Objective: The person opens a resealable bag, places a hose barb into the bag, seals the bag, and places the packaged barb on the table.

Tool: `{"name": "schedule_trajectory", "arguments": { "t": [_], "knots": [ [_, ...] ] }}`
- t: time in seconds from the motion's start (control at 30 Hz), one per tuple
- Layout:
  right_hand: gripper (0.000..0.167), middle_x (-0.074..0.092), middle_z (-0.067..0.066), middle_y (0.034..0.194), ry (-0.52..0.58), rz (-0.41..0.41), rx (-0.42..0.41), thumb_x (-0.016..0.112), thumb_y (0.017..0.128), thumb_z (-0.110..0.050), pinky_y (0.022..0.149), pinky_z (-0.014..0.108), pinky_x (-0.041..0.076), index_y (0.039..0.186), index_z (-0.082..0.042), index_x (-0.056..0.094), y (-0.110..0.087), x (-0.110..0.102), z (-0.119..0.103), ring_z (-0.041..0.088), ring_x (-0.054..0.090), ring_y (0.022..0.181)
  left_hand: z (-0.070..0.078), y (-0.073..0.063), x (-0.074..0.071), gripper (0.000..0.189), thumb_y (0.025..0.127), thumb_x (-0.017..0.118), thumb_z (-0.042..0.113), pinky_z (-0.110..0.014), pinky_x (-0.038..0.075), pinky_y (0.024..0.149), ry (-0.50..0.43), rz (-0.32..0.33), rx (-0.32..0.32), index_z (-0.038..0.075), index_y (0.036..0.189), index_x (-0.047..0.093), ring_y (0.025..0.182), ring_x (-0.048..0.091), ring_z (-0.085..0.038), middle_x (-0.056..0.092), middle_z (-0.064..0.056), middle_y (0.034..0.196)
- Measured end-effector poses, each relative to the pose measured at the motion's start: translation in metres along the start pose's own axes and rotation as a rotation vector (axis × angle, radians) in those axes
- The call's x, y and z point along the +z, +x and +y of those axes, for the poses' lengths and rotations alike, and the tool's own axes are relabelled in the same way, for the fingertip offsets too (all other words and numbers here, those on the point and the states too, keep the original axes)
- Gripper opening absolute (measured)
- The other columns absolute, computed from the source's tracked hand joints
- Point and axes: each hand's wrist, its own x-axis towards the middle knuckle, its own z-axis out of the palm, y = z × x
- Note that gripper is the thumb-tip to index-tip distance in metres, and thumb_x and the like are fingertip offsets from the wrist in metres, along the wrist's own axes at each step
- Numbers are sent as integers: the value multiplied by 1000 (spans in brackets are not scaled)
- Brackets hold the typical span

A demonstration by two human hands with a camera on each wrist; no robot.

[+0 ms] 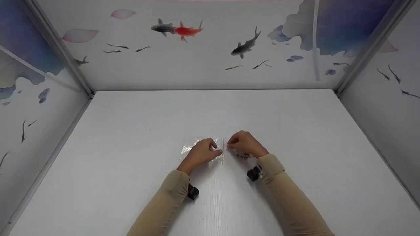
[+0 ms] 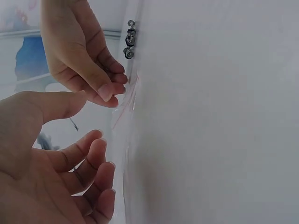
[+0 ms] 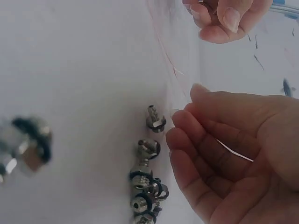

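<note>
A clear plastic zip bag lies flat on the table, its opening edge turned to the right. Over the bag, my left hand has thumb and fingers spread apart, holding nothing. Just right of the opening edge, my right hand bends its fingers loosely, the tips near the bag's red seal line. In the right wrist view its thumb and forefinger stand slightly apart; whether they touch the film is unclear. Beneath that hand lie several small metal fittings with dark rings; a single fitting sits nearest its fingertips.
A blurred metal piece shows close to the right wrist camera. The white tabletop runs back to a wall panel printed with fish, with side panels left and right. Black wrist cameras sit below the cuffs.
</note>
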Motion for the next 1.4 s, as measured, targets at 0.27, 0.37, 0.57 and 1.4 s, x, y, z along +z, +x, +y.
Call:
{"name": "schedule_trajectory", "arguments": {
  "t": [0.27,0.37,0.57,1.4],
  "knots": [
    [15,71,7,88,12,2,19,72,85,-18,71,29,47,91,-4,75,9,5,-3,14,58,75,-7,5,6,33,87,68,33,-28,41,65,-77,-20,-47,6,105,62,70,51,-14,58,-4,86],
    [14,69,6,85,4,4,21,73,84,-18,67,27,45,87,-4,74,10,7,-5,14,55,73,-9,5,6,33,88,68,32,-27,41,65,-99,-23,-52,5,105,62,70,51,-14,58,-3,88],
    [17,66,3,83,-10,-1,60,75,83,-22,62,25,42,83,-5,73,12,11,-9,13,52,70,-14,5,8,31,87,68,30,-25,40,64,-120,-5,-25,3,104,64,72,49,-13,54,0,83],
    [16,69,3,78,94,-18,13,67,87,-19,58,24,43,85,-5,75,17,13,-8,11,55,65,-19,5,13,29,88,69,31,-32,48,77,-182,61,1,5,100,69,85,59,-16,68,-7,95]
  ]
}}
